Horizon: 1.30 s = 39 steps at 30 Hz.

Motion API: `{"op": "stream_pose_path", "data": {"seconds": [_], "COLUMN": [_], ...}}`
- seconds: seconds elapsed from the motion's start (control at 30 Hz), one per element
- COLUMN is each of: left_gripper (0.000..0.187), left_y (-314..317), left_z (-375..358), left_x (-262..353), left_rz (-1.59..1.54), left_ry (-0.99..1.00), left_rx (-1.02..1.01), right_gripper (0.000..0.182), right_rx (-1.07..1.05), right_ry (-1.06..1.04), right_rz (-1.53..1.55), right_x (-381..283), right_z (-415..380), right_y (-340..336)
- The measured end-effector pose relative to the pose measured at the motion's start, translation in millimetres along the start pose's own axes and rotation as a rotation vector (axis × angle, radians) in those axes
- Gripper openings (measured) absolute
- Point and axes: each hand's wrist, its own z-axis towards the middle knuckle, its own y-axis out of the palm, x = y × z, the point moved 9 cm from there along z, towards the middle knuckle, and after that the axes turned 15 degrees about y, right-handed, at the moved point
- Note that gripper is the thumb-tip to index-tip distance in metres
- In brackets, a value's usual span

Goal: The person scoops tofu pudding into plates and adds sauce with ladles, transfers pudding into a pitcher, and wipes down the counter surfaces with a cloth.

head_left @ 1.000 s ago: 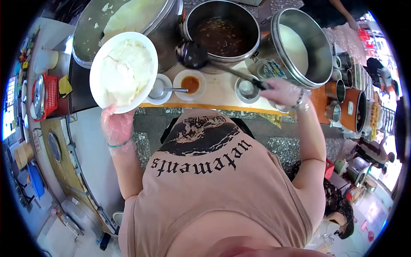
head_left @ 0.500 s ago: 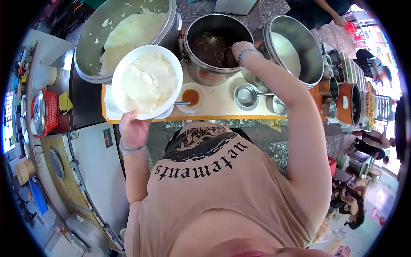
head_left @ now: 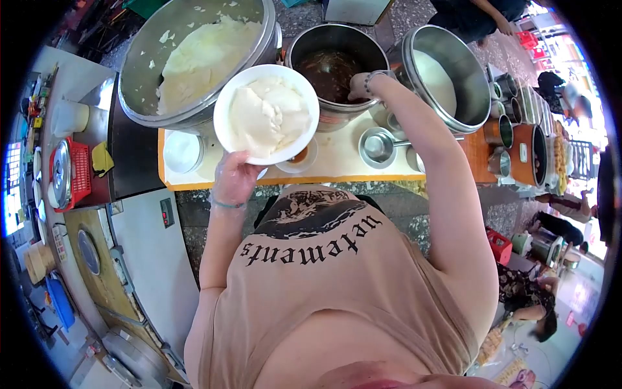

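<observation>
My left hand point(head_left: 234, 181), in a clear plastic glove, holds a white bowl point(head_left: 272, 159) from below its near rim. Soft white curd like tofu pudding point(head_left: 269, 117) fills much of the bowl. Inside the rim of a deep metal pot point(head_left: 337, 40) is my right hand point(head_left: 364, 86), its fingers curled downward above dark brown liquid point(head_left: 327, 68). What those fingers grip is hidden. A large metal vat point(head_left: 141, 71) at left holds more white curd point(head_left: 207, 58). The bowl partly covers a small dish of brown sauce point(head_left: 299, 157) on the table.
A metal ladle point(head_left: 379, 146) rests in a dish near the table's front edge point(head_left: 324, 179). White bowls point(head_left: 183, 152) stand at left. Another metal pot point(head_left: 472, 78), right, contains something white. Metal canisters point(head_left: 499, 129) line the right side. A person's arm point(head_left: 492, 14) shows at the top.
My left hand has carried the bowl rightward, from beside the vat toward the dark liquid's pot, uncovering the white bowls at left. My right hand stays at the pot, slightly lower.
</observation>
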Motion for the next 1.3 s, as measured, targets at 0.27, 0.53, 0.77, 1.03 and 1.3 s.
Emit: {"op": "stream_pose_path", "data": {"seconds": [0.27, 0.53, 0.77, 1.03, 1.3], "left_gripper": [0.055, 0.058, 0.067, 0.063, 0.059], "left_y": [-0.4, 2.7, 17.3, 27.1, 23.3], "left_z": [8.3, 22.4, 41.9, 66.6, 82.8], "left_x": [-30.3, -49.6, -59.7, -67.4, -81.0], "left_rz": [0.038, 0.035, 0.001, 0.076, 0.089], "left_ry": [-0.073, -0.126, -0.175, -0.112, -0.170], "left_rx": [-0.102, -0.141, -0.176, -0.227, -0.228], "right_gripper": [0.041, 0.042, 0.033, 0.038, 0.038], "right_rx": [0.050, 0.025, 0.047, 0.142, 0.248], "right_ry": [-0.092, 0.006, 0.037, 0.111, 0.018], "right_rz": [0.712, 1.175, 1.179, 1.327, 1.073], "right_x": [42.6, 65.0, 82.6, 100.7, 75.4], "right_z": [-60.0, -112.6, -187.5, -261.7, -283.2], "right_y": [-9.5, 4.6, -32.8, -46.6, -24.2]}}
